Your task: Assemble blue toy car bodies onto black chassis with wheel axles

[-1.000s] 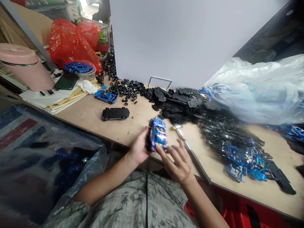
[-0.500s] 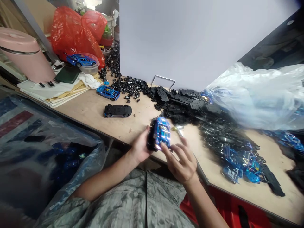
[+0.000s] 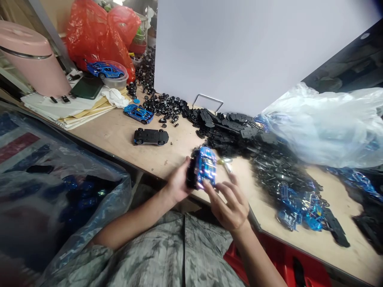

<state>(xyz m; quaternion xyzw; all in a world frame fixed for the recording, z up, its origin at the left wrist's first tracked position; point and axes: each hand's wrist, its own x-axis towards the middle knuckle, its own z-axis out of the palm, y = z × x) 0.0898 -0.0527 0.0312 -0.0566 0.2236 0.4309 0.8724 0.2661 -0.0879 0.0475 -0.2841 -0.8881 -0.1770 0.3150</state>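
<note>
No legible text in this view. The blue toy car [image 3: 204, 167] carries printed decals, but they are too small and glare-struck to read. Papers [image 3: 56, 109] lie on the bench [image 3: 125, 153] to the far left of the car; no lettering resolves on them.
</note>
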